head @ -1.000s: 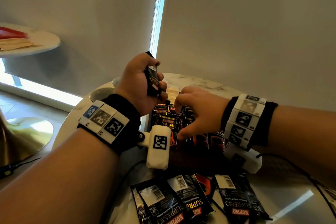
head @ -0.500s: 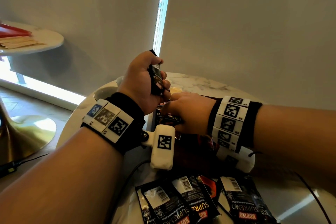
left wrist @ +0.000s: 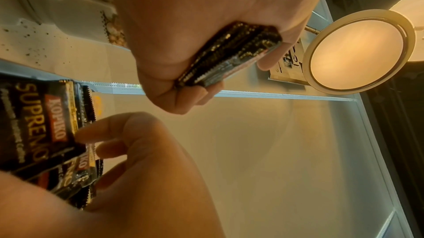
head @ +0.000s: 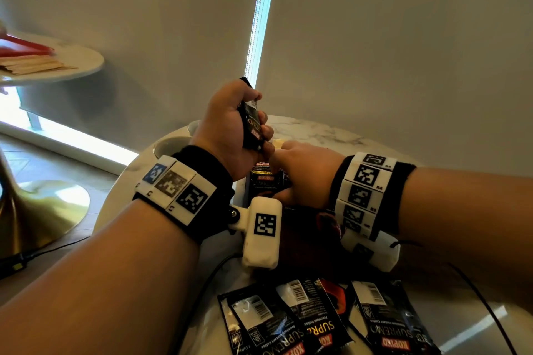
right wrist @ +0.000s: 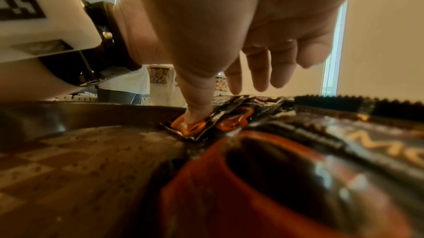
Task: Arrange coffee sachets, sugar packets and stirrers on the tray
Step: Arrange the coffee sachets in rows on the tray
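Sachet stack (head: 253, 127) in raised left hand (head: 230, 130).

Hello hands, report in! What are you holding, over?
Left hand grips a stack of coffee sachets. Right hand touches sachets on the tray, thumb pressing one. Nothing in the way.

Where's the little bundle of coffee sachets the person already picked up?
The bundle of sachets is gripped upright in the left hand, raised above the tray, just left of the right hand in the head view.
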